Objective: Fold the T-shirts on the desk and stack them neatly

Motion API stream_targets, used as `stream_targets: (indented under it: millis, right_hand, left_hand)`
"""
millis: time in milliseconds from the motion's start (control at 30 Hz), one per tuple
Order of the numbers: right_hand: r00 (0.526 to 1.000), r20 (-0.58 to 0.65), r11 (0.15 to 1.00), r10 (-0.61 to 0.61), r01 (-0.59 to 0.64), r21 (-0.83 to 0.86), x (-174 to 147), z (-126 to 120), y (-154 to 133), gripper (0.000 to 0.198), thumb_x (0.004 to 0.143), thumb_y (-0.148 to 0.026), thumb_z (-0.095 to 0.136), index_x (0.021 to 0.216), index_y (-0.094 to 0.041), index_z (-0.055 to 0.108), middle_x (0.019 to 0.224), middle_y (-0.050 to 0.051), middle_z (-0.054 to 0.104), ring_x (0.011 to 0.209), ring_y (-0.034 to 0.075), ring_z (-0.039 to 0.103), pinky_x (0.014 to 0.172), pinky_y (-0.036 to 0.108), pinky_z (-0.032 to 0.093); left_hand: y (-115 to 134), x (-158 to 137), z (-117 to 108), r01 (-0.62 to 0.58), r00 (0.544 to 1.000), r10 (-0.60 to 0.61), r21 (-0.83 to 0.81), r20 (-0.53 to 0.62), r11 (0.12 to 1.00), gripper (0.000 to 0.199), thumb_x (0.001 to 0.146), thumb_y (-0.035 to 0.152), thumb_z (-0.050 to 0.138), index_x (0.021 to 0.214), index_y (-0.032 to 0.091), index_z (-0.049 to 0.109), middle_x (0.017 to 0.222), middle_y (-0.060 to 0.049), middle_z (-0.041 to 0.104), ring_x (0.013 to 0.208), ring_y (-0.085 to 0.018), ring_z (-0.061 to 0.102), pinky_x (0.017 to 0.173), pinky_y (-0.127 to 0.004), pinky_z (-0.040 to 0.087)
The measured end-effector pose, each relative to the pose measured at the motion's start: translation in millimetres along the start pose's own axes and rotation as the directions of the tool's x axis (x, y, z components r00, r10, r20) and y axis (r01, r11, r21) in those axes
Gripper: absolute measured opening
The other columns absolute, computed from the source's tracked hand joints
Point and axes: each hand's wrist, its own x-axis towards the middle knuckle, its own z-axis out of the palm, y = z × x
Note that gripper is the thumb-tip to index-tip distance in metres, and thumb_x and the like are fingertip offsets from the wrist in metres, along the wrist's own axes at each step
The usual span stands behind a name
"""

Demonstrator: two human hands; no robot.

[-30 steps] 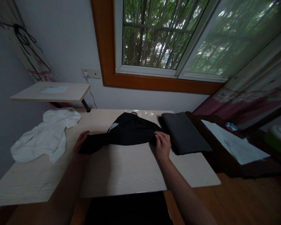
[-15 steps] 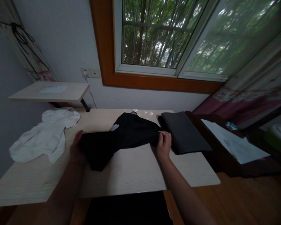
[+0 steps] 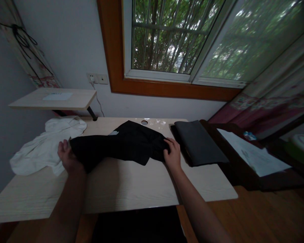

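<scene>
A black garment (image 3: 131, 141) stretches across the wooden desk, with a small white label (image 3: 114, 133) showing at its back edge; its kind cannot be made out. My left hand (image 3: 69, 158) grips the garment's left end and holds it a little above the desk, close to the white cloth. At the opposite end my right hand (image 3: 172, 153) has its fingers bent over the fabric, thumb nearest me. Between the hands the garment sags and one corner hangs toward me.
Crumpled white cloth (image 3: 45, 145) lies on the desk (image 3: 142, 189) at left, below a raised shelf (image 3: 78, 101) carrying a paper. Dark folded fabric (image 3: 199, 143) rests at the right edge. Beyond it, a paper sheet (image 3: 253, 153) lies on dark furniture. A window (image 3: 167, 37) is behind.
My left hand has moved left and slightly up, drawing the garment's left end with it. My right hand has shifted slightly left, and the cable hole at the desk's back is now uncovered.
</scene>
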Motion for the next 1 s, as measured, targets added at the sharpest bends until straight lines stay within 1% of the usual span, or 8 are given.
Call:
stream_targets:
  millis: [100,200,267,400,533,600,767,1000]
  right_hand:
    - [0.997,0.055,0.998,0.053,-0.051,-0.04,0,6,6,0.058,0.078,-0.015,0.055,0.135,-0.023,0.06,0.136,0.012,0.059,0.124,0.031,0.053,0.109,0.055,0.044]
    - [0.989,0.121,0.992,0.091,-0.078,-0.102,-1,11,10,0.058,0.081,-0.021,0.06,0.139,-0.02,0.057,0.119,0.013,0.066,0.108,0.032,0.057,0.098,0.053,0.048]
    - [0.987,0.13,0.987,0.097,-0.078,-0.142,-2,13,12,0.056,0.083,-0.026,0.061,0.139,-0.018,0.057,0.109,0.012,0.068,0.1,0.031,0.057,0.092,0.051,0.049]
    - [0.988,0.126,0.989,0.089,-0.072,-0.129,-4,12,15,0.029,0.088,-0.028,0.06,0.113,-0.019,0.071,0.097,0.01,0.069,0.093,0.029,0.058,0.086,0.045,0.05]
    - [0.992,0.118,0.999,0.04,-0.038,-0.021,-3,6,12,0.018,0.094,-0.029,0.057,0.094,-0.023,0.074,0.09,0.007,0.069,0.09,0.026,0.059,0.085,0.043,0.05]
    - [0.996,0.09,0.999,0.018,-0.022,0.044,-2,2,7,0.018,0.096,-0.03,0.057,0.095,-0.025,0.074,0.091,0.006,0.07,0.091,0.025,0.061,0.086,0.043,0.05]
    - [0.994,-0.016,0.975,0.11,-0.105,0.195,-6,-4,-2,0.021,0.099,-0.039,0.055,0.101,-0.023,0.068,0.099,0.007,0.07,0.095,0.025,0.064,0.089,0.042,0.051]
    - [0.868,-0.307,0.912,0.391,-0.32,0.258,-15,-5,8,0.03,0.103,-0.048,0.043,0.113,-0.021,0.051,0.101,0.008,0.061,0.094,0.023,0.059,0.086,0.039,0.046]
  left_hand:
    - [2,-11,2,-0.247,0.958,0.264,0.141,-0.115,0.959,0.048,0.092,0.029,0.054,0.139,0.019,0.051,0.147,-0.015,0.051,0.141,-0.028,0.046,0.12,-0.054,0.035]
    - [8,-26,6,-0.52,0.839,0.542,0.335,0.033,0.785,0.033,0.088,0.024,0.061,0.121,0.019,0.065,0.143,-0.015,0.055,0.146,-0.032,0.041,0.124,-0.06,0.026]
    - [11,-35,11,-0.643,0.758,0.631,0.358,0.167,0.677,0.026,0.086,0.02,0.063,0.111,0.022,0.068,0.134,-0.013,0.062,0.145,-0.034,0.043,0.123,-0.065,0.023]
    - [16,-53,25,-0.805,0.566,0.653,0.166,0.503,0.569,0.03,0.086,0.017,0.062,0.112,0.028,0.07,0.12,-0.007,0.071,0.134,-0.03,0.056,0.122,-0.065,0.031]
    - [22,-70,44,-0.847,0.317,0.555,-0.033,0.769,0.53,0.042,0.092,0.02,0.057,0.132,0.031,0.064,0.14,-0.007,0.064,0.14,-0.027,0.051,0.12,-0.058,0.039]
    - [23,-75,50,-0.857,0.263,0.51,-0.044,0.819,0.513,0.049,0.094,0.023,0.057,0.142,0.029,0.057,0.154,-0.008,0.053,0.147,-0.028,0.043,0.121,-0.056,0.038]
    - [9,-75,56,-0.843,0.273,0.364,0.04,0.891,0.536,0.059,0.094,0.032,0.061,0.151,0.03,0.048,0.152,-0.009,0.054,0.138,-0.029,0.05,0.115,-0.051,0.043]
    - [-9,-66,56,-0.819,0.412,0.295,0.208,0.862,0.534,0.024,0.097,0.027,0.052,0.111,0.023,0.071,0.11,-0.011,0.07,0.106,-0.029,0.062,0.097,-0.049,0.05]
